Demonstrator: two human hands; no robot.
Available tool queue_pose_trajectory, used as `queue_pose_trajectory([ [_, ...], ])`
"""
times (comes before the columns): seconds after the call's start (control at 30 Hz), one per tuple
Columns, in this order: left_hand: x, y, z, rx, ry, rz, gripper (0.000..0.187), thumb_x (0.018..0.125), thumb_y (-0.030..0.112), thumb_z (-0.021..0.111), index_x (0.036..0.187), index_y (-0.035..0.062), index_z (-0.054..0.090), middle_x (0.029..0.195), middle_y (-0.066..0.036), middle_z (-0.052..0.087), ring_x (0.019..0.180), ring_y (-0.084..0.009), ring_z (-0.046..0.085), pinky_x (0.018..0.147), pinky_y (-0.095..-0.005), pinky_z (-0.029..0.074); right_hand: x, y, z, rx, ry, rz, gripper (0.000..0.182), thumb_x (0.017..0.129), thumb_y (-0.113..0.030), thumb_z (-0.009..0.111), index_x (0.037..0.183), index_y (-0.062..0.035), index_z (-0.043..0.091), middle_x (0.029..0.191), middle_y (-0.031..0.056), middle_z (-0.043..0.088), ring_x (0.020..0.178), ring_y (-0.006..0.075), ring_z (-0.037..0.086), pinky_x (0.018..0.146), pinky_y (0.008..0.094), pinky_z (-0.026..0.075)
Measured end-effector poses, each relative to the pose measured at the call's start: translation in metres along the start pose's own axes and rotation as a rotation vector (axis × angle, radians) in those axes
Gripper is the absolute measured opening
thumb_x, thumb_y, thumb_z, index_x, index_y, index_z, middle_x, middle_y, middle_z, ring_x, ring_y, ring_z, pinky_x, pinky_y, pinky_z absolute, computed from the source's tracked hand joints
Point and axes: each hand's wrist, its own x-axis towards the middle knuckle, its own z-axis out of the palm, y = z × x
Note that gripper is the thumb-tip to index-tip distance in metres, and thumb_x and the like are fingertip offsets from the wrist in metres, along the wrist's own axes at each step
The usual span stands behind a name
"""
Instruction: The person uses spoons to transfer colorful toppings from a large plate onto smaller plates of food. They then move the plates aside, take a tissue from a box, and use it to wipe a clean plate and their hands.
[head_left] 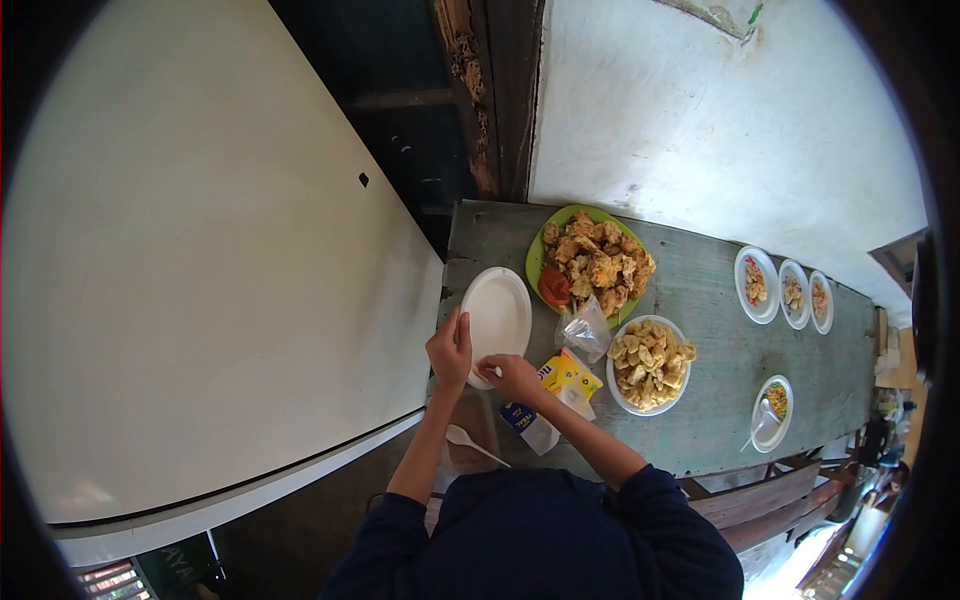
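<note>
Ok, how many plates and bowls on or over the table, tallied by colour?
White: 6 (held plate, round dish, three dishes in a row, single dish below them in view)
Green: 1 (plate piled with fried food)
Total: 7

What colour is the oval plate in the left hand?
White: the oval plate shows best in the head view.

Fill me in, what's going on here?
A person at a table holds a white oval plate by its edge with the left hand. The right hand is at the plate's near end; what it pinches, if anything, is unclear. A green plate of fried food and a white dish of golden pieces sit to the right, with four more food plates beyond.
</note>
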Motion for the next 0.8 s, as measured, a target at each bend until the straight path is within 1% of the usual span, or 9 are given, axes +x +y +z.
queue_pose_trajectory([
  [0.07, -0.005, -0.001, -0.005, 0.082, -0.097, -0.108, 0.024, 0.086, 0.017, 0.057, 0.096, -0.0048, 0.062, 0.069, -0.019, 0.062, 0.056, -0.024, 0.062, 0.05, -0.0297, 0.045, -0.006, 0.014, -0.007, -0.359, -0.06, 0.063, 0.014, 0.077, -0.014, 0.058, 0.088, -0.0089, 0.065, 0.079, 0.0092, 0.065, 0.07, 0.0267, 0.062, 0.064, 0.0319, 0.048],
  [0.2, -0.003, -0.005, -0.007, 0.002, -0.023, -0.028, 0.024, 0.086, 0.016, 0.057, 0.097, -0.0048, 0.062, 0.067, -0.018, 0.061, 0.052, -0.021, 0.059, 0.049, -0.0284, 0.044, 0.024, 0.02, -0.033, -0.298, 0.122, 0.17, 0.014, 0.077, -0.018, 0.058, 0.087, -0.0121, 0.065, 0.081, 0.0083, 0.065, 0.076, 0.0288, 0.062, 0.065, 0.0358, 0.048],
  [0.27, -0.004, -0.002, -0.01, 0.002, -0.071, -0.109, 0.027, 0.087, 0.017, 0.055, 0.1, -0.0059, 0.06, 0.072, -0.018, 0.063, 0.058, -0.0152, 0.057, 0.055, -0.0272, 0.045, 0.046, 0.019, -0.042, -0.208, 0.197, 0.205, 0.017, 0.077, -0.023, 0.058, 0.089, -0.0138, 0.065, 0.082, 0.0094, 0.065, 0.079, 0.0287, 0.062, 0.067, 0.0376, 0.048],
  [0.33, -0.005, -0.002, -0.009, 0.011, -0.116, -0.143, 0.027, 0.087, 0.018, 0.055, 0.099, -0.0059, 0.06, 0.072, -0.018, 0.062, 0.058, -0.0154, 0.057, 0.055, -0.0272, 0.045, 0.066, 0.024, -0.038, 0.011, 0.443, 0.112, 0.016, 0.077, -0.016, 0.061, 0.089, -0.0057, 0.064, 0.073, 0.0062, 0.063, 0.064, 0.0173, 0.061, 0.056, 0.0294, 0.046],
  [0.47, -0.007, 0.003, -0.002, 0.024, -0.141, -0.195, 0.028, 0.087, 0.019, 0.054, 0.099, -0.0055, 0.061, 0.072, -0.019, 0.062, 0.059, -0.0162, 0.059, 0.056, -0.0273, 0.045, 0.075, 0.004, -0.014, 0.328, 0.372, 0.026, 0.017, 0.08, -0.012, 0.059, 0.093, -0.0031, 0.061, 0.077, 0.0025, 0.062, 0.064, 0.0092, 0.056, 0.055, 0.0239, 0.045],
  [0.5, -0.007, 0.0, -0.002, 0.027, -0.14, -0.198, 0.028, 0.087, 0.019, 0.054, 0.099, -0.0055, 0.061, 0.072, -0.019, 0.062, 0.059, -0.0162, 0.059, 0.056, -0.0273, 0.045, 0.069, -0.008, -0.007, 0.356, 0.339, -0.025, 0.017, 0.08, -0.013, 0.058, 0.092, -0.0019, 0.062, 0.078, 0.0088, 0.064, 0.071, 0.0167, 0.061, 0.063, 0.0281, 0.046],
  [0.57, -0.003, -0.006, 0.002, -0.03, -0.024, -0.081, 0.028, 0.087, 0.02, 0.055, 0.099, -0.0054, 0.061, 0.071, -0.019, 0.062, 0.055, -0.0149, 0.055, 0.053, -0.0274, 0.044, 0.052, -0.027, 0.007, 0.327, 0.283, -0.04, 0.017, 0.08, -0.013, 0.058, 0.093, -0.0032, 0.061, 0.08, 0.0106, 0.064, 0.069, 0.0206, 0.062, 0.062, 0.03, 0.047],
  [0.7, 0.003, -0.007, -0.001, -0.049, -0.061, -0.128, 0.028, 0.087, 0.019, 0.056, 0.099, -0.0051, 0.061, 0.07, -0.018, 0.062, 0.052, -0.0137, 0.051, 0.051, -0.0274, 0.042, 0.046, -0.04, 0.0, 0.069, 0.241, -0.01, 0.016, 0.079, -0.013, 0.058, 0.093, -0.006, 0.061, 0.083, 0.0114, 0.063, 0.067, 0.0269, 0.061, 0.06, 0.0344, 0.047],
  [0.8, 0.005, -0.005, -0.003, 0.004, -0.073, -0.058, 0.029, 0.086, 0.019, 0.056, 0.1, -0.0056, 0.06, 0.069, -0.018, 0.061, 0.051, -0.0132, 0.049, 0.049, -0.0272, 0.041, 0.066, -0.035, -0.013, -0.146, 0.45, -0.275, 0.012, 0.077, -0.012, 0.06, 0.088, -0.0078, 0.062, 0.079, 0.0095, 0.062, 0.062, 0.029, 0.06, 0.055, 0.0354, 0.047],
])
